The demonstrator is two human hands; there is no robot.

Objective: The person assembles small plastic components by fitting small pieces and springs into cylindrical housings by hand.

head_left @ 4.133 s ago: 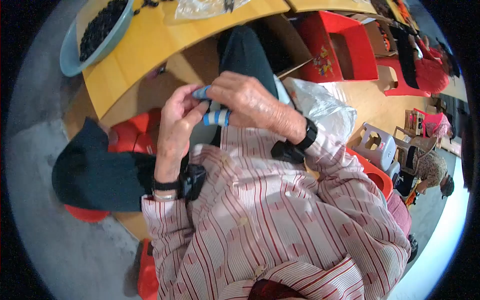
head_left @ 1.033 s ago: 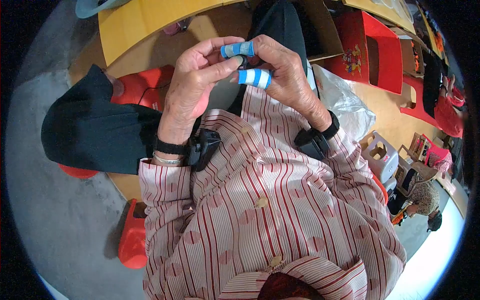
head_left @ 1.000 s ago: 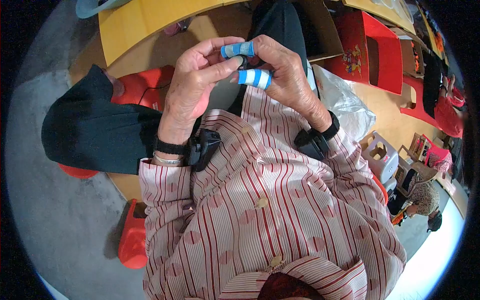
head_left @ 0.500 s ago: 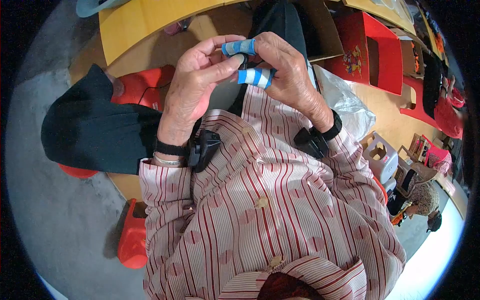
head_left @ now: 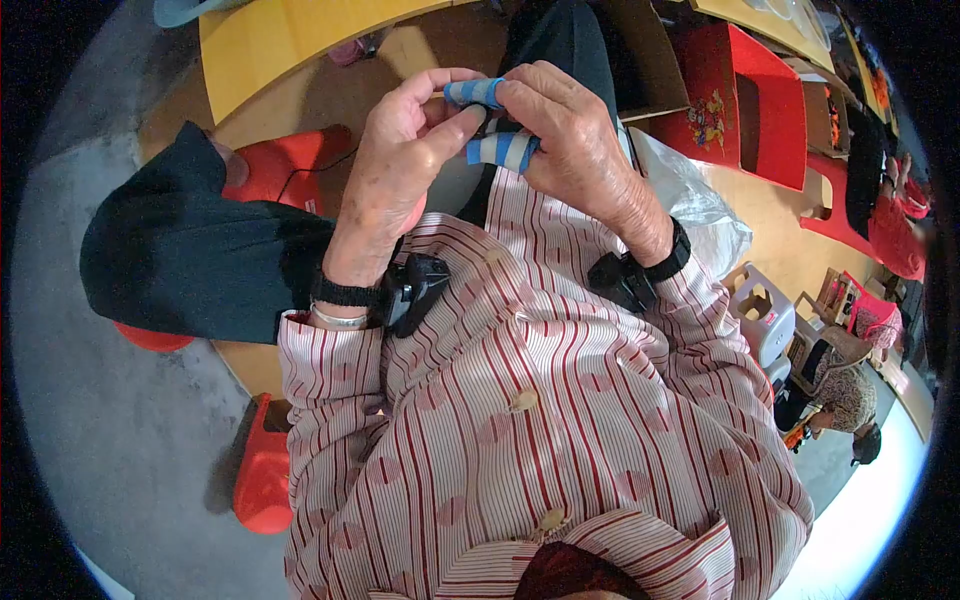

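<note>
My left hand (head_left: 405, 145) is raised in front of my lap, its thumb and fingers pinched together. Facing it, my right hand (head_left: 580, 140) is closed in a pinch too, and the fingertips of both meet. Two blue-and-white striped wraps, an upper one (head_left: 472, 93) and a lower one (head_left: 503, 151), appear to cover the tips of my right index finger and thumb. Between the fingertips is a small dark piece (head_left: 488, 122), mostly hidden, whose kind I cannot make out. Each wrist carries a black strap with a black device.
A yellow table edge (head_left: 300, 45) curves ahead on the left. Red stools (head_left: 265, 470) stand at the left, and a red box (head_left: 715, 105) at the upper right near a clear plastic bag (head_left: 690, 200). A grey stool (head_left: 765, 315) and another person (head_left: 845, 400) are on the right.
Both hands stay pinched together. The left hand has rolled slightly and the right has shifted a little left; less of the dark piece shows now.
</note>
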